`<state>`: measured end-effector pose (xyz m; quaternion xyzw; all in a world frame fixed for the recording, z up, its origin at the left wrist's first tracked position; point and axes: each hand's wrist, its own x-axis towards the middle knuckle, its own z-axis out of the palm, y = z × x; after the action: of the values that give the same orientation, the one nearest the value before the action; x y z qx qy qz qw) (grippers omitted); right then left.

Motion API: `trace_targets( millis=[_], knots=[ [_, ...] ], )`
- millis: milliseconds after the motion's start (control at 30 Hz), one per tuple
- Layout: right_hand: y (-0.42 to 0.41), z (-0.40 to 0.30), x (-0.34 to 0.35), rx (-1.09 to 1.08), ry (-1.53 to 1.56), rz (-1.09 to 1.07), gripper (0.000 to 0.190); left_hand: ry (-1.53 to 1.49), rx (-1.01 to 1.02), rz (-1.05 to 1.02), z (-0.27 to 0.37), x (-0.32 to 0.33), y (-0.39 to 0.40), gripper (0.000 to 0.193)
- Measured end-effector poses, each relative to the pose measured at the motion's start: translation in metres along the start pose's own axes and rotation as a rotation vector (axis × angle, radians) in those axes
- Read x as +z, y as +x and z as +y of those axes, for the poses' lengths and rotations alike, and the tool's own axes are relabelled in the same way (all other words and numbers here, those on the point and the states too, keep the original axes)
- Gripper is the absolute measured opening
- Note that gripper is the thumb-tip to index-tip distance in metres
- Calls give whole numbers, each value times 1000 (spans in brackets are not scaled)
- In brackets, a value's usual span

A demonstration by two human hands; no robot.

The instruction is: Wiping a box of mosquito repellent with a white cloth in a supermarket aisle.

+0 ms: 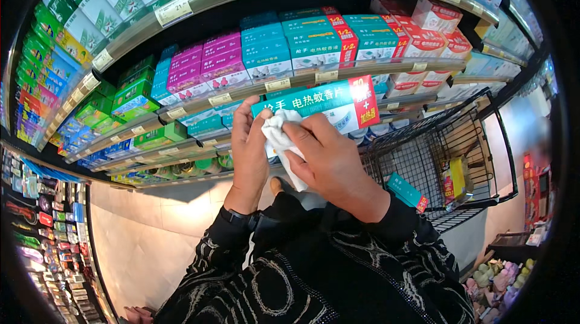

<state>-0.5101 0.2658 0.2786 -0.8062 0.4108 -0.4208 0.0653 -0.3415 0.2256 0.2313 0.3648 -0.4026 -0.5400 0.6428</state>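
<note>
My left hand (249, 156) grips the left end of a teal, white and red box of electric mosquito mats (317, 97), held up before the shelves. Pinched in my right hand (331, 156) is a crumpled white cloth (281, 131), pressed against the lower left part of the box's face. The cloth hangs down between my hands and hides some of the print. The box's red end points to the right.
Shelves ahead hold teal boxes (265, 47), magenta boxes (222, 61) and red-and-white boxes (423, 38). A black wire shopping cart (408, 156) stands at right, with a teal box (405, 191) and a yellow package (455, 179). Shelf edges (276, 84) jut out near the held box.
</note>
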Motion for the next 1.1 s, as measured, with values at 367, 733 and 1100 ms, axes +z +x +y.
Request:
trace_targets(
  millis=[367,733,1100],
  knots=[
    [-10,66,-46,204,-151,157,36,3,46,103,26,-13,-19,46],
    [-37,49,-72,609,641,158,36,-92,37,69,26,-6,-34,47],
    [-61,62,-81,755,846,304,33,-233,-189,-84,17,-9,-35,38]
  ],
)
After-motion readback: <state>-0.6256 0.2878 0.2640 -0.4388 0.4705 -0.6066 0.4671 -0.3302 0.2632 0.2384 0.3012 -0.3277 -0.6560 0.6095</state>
